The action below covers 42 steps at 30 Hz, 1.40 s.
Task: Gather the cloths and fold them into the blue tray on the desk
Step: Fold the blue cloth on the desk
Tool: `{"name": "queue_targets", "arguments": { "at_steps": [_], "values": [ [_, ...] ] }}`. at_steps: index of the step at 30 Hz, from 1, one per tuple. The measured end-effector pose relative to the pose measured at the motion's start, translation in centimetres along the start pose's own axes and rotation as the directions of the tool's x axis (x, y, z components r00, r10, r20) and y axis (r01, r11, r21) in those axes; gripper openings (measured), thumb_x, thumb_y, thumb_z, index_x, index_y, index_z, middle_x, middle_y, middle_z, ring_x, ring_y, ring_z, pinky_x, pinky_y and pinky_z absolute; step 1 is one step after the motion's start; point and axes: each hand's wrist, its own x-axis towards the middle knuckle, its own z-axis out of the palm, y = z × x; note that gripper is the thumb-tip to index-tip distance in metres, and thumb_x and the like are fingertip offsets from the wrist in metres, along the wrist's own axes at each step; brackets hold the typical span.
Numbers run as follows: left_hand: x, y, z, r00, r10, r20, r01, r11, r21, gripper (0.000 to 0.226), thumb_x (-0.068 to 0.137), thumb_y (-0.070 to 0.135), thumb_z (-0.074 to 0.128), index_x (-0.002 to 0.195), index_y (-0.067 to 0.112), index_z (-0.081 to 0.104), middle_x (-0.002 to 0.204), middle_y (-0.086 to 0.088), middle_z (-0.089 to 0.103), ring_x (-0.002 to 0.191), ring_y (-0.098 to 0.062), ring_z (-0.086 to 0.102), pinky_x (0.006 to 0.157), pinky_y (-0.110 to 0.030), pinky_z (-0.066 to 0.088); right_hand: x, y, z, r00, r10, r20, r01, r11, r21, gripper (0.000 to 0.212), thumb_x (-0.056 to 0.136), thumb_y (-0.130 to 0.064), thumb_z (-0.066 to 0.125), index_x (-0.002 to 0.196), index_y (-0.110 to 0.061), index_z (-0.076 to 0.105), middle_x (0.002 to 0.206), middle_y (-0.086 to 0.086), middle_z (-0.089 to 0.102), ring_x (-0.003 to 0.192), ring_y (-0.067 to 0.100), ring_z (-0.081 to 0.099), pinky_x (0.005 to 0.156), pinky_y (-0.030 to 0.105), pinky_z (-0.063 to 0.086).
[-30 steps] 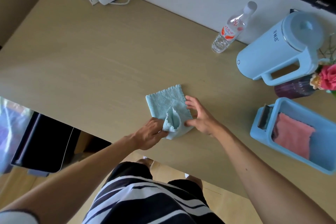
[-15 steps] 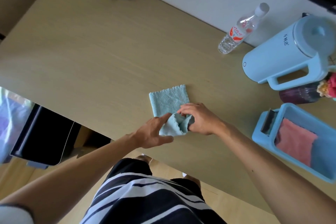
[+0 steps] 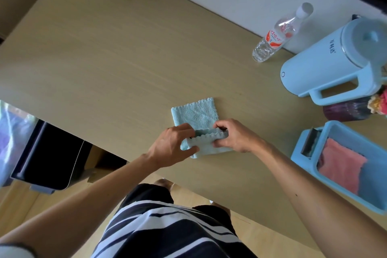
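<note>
Light blue cloth [image 3: 194, 114] lies flat on table [image 3: 104, 58] near its front edge. Left hand [image 3: 172, 145] & right hand [image 3: 234, 136] each pinch an end of the near scalloped hem, lifted for a fold. Blue tray [image 3: 301, 153] sits well to the right w/ a pink cloth [image 3: 339, 167] inside. Risk: uneven pull btwn hands skews the fold, or a slipped corner lets it flop open.
</note>
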Motion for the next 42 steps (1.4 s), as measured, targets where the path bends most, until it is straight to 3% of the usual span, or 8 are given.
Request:
{"name": "queue_targets", "arguments": {
  "at_steps": [5,12,14,18,26,32,37,42],
  "values": [
    [1.2,-0.2,-0.6,0.995,-0.083,-0.06,0.074,0.987,-0.141,0.021,0.082,0.022,0.076,0.081,0.021,0.055,0.067,0.017,0.051,0.063,0.002,0.052,0.059,-0.009,0.041,-0.1,0.8,-0.8,0.998,0.063,-0.001,-0.062,0.976,0.208,0.029,0.074,-0.016,0.087,0.089,-0.003,0.065,0.078,0.007,0.064,0.071,0.016,0.057,0.066,0.03,0.042],
    [1.0,-1.8,0.0,0.896,-0.42,0.148,0.426,0.715,-0.554,0.087,0.073,0.023,0.088,0.141,0.026,0.033,0.085,0.013,0.06,0.075,-0.006,0.064,0.075,-0.025,0.059,0.8,1.9,-0.2,0.983,0.17,-0.073,-0.071,0.712,0.699,0.022,0.082,0.003,0.074,0.09,-0.012,0.061,0.096,0.01,0.068,0.093,0.021,0.066,0.082,0.031,0.049],
    [0.9,-2.3,0.7,0.843,-0.474,0.254,0.533,0.676,-0.508,0.067,0.074,0.021,0.088,0.13,0.02,0.052,0.087,0.007,0.062,0.072,-0.009,0.062,0.076,-0.036,0.058,1.2,1.9,0.3,0.981,0.182,-0.062,-0.064,0.611,0.789,0.021,0.084,0.004,0.072,0.098,-0.009,0.063,0.102,0.013,0.071,0.098,0.026,0.068,0.088,0.036,0.053],
    [1.1,-2.7,1.2,0.891,-0.424,0.162,0.443,0.733,-0.517,0.011,0.086,0.024,0.076,0.092,0.024,0.067,0.076,0.017,0.063,0.068,-0.001,0.057,0.067,-0.02,0.049,1.7,1.7,0.5,0.985,0.151,-0.08,-0.006,0.497,0.868,0.022,0.085,0.002,0.07,0.102,-0.012,0.067,0.103,0.009,0.075,0.096,0.023,0.071,0.084,0.035,0.058],
    [5.4,0.5,-2.3,0.881,-0.44,0.175,0.394,0.476,-0.786,0.054,0.085,0.03,0.073,0.133,0.015,0.056,0.108,-0.006,0.072,0.101,-0.014,0.071,0.082,-0.024,0.055,2.0,-0.9,-1.9,0.989,0.009,-0.145,0.124,0.469,0.875,0.019,0.082,-0.009,0.072,0.1,-0.015,0.071,0.1,0.006,0.074,0.091,0.02,0.071,0.078,0.03,0.057],
    [10.9,3.9,-8.8,0.926,-0.369,0.074,0.297,0.595,-0.747,0.036,0.084,0.022,0.073,0.105,-0.005,0.063,0.105,-0.032,0.068,0.099,-0.045,0.069,0.084,-0.055,0.056,1.0,-4.7,-7.3,0.944,-0.048,-0.325,0.307,0.481,0.821,0.016,0.08,-0.005,0.069,0.094,-0.013,0.066,0.09,0.005,0.072,0.084,0.02,0.068,0.076,0.033,0.053],
    [13.1,6.9,-13.7,0.982,-0.182,-0.048,0.088,0.671,-0.736,0.016,0.083,0.008,0.074,0.087,0.011,0.059,0.092,-0.016,0.064,0.086,-0.026,0.061,0.079,-0.042,0.049,-1.0,-7.5,-11.1,0.879,-0.137,-0.457,0.463,0.478,0.746,0.032,0.079,-0.002,0.069,0.108,0.001,0.055,0.099,0.018,0.061,0.097,0.03,0.059,0.083,0.037,0.052],
    [10.9,7.7,-14.4,0.995,0.026,-0.094,-0.069,0.866,-0.495,0.022,0.085,0.006,0.073,0.084,0.017,0.054,0.1,-0.01,0.074,0.089,-0.005,0.068,0.074,-0.023,0.053,-3.7,-7.8,-10.5,0.848,-0.265,-0.458,0.521,0.567,0.637,0.019,0.07,-0.011,0.077,0.082,-0.023,0.067,0.094,0.002,0.069,0.094,0.023,0.058,0.083,0.033,0.046]
  ]
}}
